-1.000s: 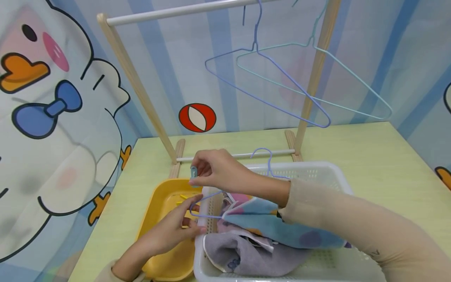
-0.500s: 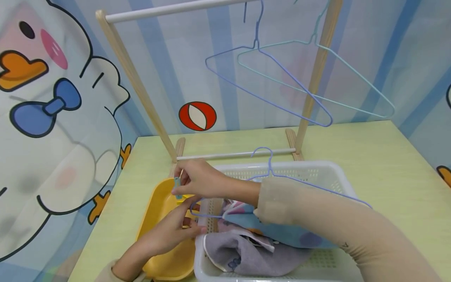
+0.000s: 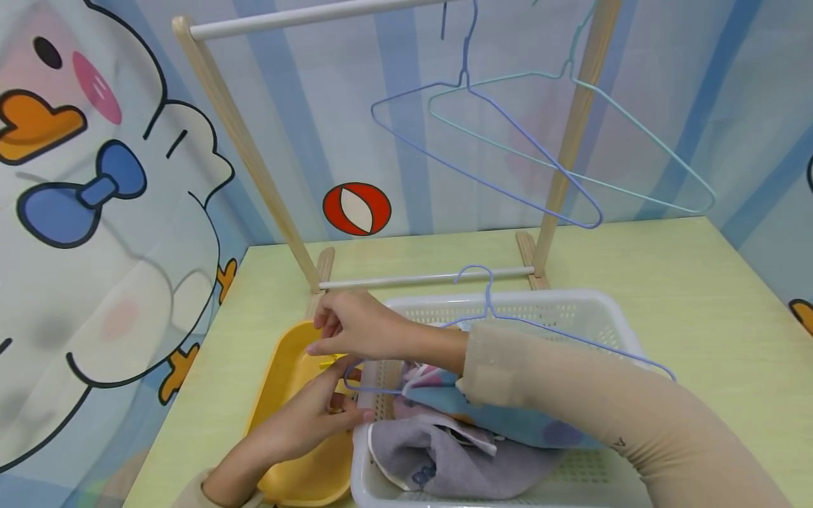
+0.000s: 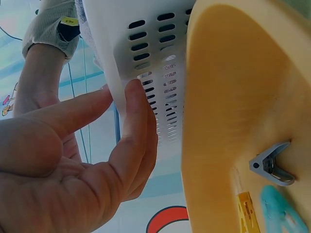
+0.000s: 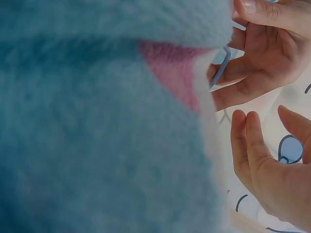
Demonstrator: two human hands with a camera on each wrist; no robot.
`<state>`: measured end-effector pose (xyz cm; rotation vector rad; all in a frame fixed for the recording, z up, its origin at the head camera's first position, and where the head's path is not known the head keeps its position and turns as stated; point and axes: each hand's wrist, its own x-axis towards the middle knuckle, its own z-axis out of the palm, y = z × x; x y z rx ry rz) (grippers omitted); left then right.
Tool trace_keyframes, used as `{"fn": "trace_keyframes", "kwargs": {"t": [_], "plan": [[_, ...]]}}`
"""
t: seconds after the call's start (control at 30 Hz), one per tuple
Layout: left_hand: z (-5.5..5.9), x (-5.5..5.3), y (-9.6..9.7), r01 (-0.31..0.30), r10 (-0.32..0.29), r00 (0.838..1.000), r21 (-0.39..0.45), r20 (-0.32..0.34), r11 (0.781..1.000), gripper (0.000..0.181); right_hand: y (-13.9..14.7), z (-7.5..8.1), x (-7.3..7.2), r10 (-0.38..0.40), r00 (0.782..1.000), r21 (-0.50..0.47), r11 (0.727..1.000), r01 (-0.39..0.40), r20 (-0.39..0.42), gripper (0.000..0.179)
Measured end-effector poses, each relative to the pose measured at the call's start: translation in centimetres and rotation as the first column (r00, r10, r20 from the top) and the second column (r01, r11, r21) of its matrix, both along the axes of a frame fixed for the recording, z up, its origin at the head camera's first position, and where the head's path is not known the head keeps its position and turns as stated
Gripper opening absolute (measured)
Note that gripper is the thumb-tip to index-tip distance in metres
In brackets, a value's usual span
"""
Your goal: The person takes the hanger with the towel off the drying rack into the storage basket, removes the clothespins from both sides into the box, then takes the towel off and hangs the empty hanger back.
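My left hand (image 3: 311, 409) spreads its fingers around the left corner of a periwinkle wire hanger (image 3: 375, 390), its thumb at the white basket's rim. The hanger lies across the basket (image 3: 597, 303), its bar running into a blue patterned towel (image 3: 508, 422). My right hand (image 3: 362, 324) hovers above the yellow tray (image 3: 279, 367), with nothing between its slightly bent fingers; in the right wrist view those fingers (image 5: 255, 141) stand apart from the thumb. In the left wrist view a teal clothespin (image 4: 282, 211), a yellow clothespin (image 4: 248, 213) and a grey clip (image 4: 272, 163) lie in the tray.
A grey towel (image 3: 444, 458) lies in the basket's front part. Behind stands a wooden rack with a white top rail (image 3: 305, 17); a blue hanger (image 3: 466, 77) and a mint hanger (image 3: 571, 81) hang from it. The pale green table (image 3: 686, 282) extends to the right.
My right hand has moved left and down over the yellow tray and let go of the teal clothespin it was pinching. The left hand stays at the hanger's corner.
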<state>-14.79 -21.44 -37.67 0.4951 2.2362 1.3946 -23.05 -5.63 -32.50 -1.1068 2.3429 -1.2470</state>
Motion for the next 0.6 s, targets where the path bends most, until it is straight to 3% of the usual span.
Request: {"fn": "trace_keyframes", "kwargs": {"t": [0.3,0.6], "plan": [[-0.2,0.0,0.2,0.003,-0.003,1.000,0.003,-0.031,1.000,0.077,1.0,-0.1,-0.2,-0.019,1.000,-0.001,1.000,0.019,0.022,0.020],[0.0,0.0,0.1,-0.007,0.007,1.000,-0.004,-0.011,1.000,0.077,2.5,-0.2,-0.7,-0.022,0.999,0.030,0.999,0.021,0.024,0.019]]}}
